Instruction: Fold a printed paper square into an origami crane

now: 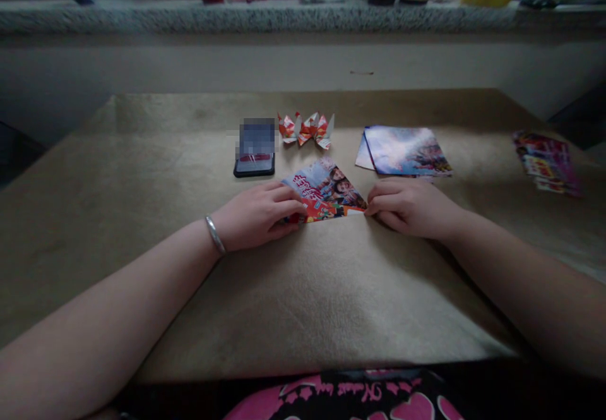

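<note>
A colourful printed sheet of paper (326,189), folded into a triangle, lies on the table with its point facing away from me. My left hand (265,213) rests on its left corner, fingers curled down over the paper. At the right corner, my right hand (409,208) pinches the paper between thumb and fingers. Just beyond the triangle stand folded red-and-white paper pieces (312,131) with pointed tips. A phone (255,155) lies beyond my left hand, its screen partly blurred out.
Printed sheets (407,148) are stacked beyond my right hand. More colourful printed papers (546,162) lie at the far right. The table (303,306) has a tan cover and meets a wall, below a granite windowsill (284,19) holding assorted objects.
</note>
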`<move>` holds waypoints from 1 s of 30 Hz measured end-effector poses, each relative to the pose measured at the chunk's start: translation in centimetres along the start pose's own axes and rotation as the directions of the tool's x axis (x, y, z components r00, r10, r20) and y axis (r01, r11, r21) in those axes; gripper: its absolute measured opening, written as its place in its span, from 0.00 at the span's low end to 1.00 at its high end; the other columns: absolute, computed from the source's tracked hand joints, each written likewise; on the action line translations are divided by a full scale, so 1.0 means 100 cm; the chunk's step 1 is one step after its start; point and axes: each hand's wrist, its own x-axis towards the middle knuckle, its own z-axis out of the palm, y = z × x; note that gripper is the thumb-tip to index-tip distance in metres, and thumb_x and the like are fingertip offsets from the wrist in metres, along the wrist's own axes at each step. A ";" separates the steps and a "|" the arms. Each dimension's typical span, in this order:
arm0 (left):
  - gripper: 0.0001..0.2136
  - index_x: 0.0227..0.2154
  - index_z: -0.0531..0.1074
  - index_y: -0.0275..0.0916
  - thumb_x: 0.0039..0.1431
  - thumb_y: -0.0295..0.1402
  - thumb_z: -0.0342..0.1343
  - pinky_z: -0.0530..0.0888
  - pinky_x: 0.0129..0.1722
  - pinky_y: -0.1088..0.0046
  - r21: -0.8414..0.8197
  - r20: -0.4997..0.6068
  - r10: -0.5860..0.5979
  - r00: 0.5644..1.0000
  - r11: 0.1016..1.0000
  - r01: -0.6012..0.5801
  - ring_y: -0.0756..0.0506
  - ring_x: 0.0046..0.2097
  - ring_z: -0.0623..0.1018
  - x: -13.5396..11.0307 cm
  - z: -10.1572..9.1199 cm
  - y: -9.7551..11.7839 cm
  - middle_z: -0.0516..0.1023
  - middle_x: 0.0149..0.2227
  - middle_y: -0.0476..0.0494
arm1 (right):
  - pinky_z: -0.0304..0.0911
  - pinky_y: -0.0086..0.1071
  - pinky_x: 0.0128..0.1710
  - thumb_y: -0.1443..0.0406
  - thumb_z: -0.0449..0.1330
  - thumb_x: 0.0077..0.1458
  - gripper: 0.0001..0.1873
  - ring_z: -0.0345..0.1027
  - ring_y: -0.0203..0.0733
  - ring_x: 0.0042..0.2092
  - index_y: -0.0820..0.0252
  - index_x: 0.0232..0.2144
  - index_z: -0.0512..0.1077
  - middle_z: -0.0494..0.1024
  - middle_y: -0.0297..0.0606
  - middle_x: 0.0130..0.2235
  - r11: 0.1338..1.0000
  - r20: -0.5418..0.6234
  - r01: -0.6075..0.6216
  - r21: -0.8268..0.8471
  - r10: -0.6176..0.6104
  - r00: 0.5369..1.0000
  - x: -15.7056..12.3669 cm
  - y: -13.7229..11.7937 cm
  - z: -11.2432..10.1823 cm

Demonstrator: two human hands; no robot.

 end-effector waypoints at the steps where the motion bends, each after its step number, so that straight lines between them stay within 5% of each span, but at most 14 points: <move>1: 0.12 0.45 0.73 0.39 0.64 0.35 0.49 0.72 0.46 0.65 0.006 -0.007 0.004 1.000 1.000 -0.004 0.43 0.46 0.72 0.000 0.001 0.000 0.74 0.45 0.40 | 0.60 0.30 0.32 0.72 0.51 0.53 0.13 0.69 0.37 0.33 0.58 0.28 0.75 0.77 0.37 0.32 1.000 0.002 0.009 -0.001 -0.009 1.000 -0.001 0.001 -0.001; 11: 0.13 0.45 0.74 0.39 0.65 0.34 0.47 0.74 0.46 0.66 0.063 -0.061 0.045 0.997 0.997 -0.041 0.44 0.46 0.73 -0.002 0.005 0.002 0.75 0.46 0.39 | 0.62 0.31 0.31 0.71 0.50 0.53 0.14 0.69 0.37 0.32 0.58 0.26 0.75 0.76 0.37 0.29 0.990 -0.081 -0.135 0.030 0.137 0.987 -0.003 0.003 0.007; 17: 0.13 0.46 0.73 0.39 0.66 0.28 0.44 0.73 0.52 0.65 -0.018 -0.085 0.071 0.994 0.997 -0.073 0.46 0.51 0.73 0.002 0.008 0.004 0.75 0.50 0.41 | 0.67 0.40 0.46 0.73 0.51 0.52 0.17 0.70 0.45 0.47 0.59 0.42 0.74 0.75 0.45 0.46 0.982 -0.219 -0.178 0.062 0.187 0.958 0.001 -0.003 0.008; 22: 0.15 0.45 0.73 0.40 0.64 0.24 0.44 0.70 0.57 0.61 -0.072 -0.095 0.086 0.992 0.993 -0.093 0.45 0.58 0.69 0.006 0.007 0.002 0.77 0.51 0.45 | 0.61 0.52 0.56 0.73 0.53 0.51 0.25 0.60 0.53 0.60 0.56 0.52 0.68 0.62 0.48 0.62 0.981 -0.217 -0.186 0.049 0.192 0.957 0.001 -0.002 0.009; 30: 0.14 0.49 0.71 0.41 0.64 0.37 0.47 0.56 0.63 0.46 0.087 -0.047 -0.061 0.997 0.994 0.065 0.37 0.64 0.62 0.003 0.007 0.001 0.68 0.60 0.44 | 0.64 0.50 0.53 0.71 0.56 0.53 0.11 0.65 0.51 0.56 0.57 0.37 0.75 0.73 0.46 0.54 0.997 -0.207 -0.059 0.040 0.066 0.976 0.001 0.004 0.009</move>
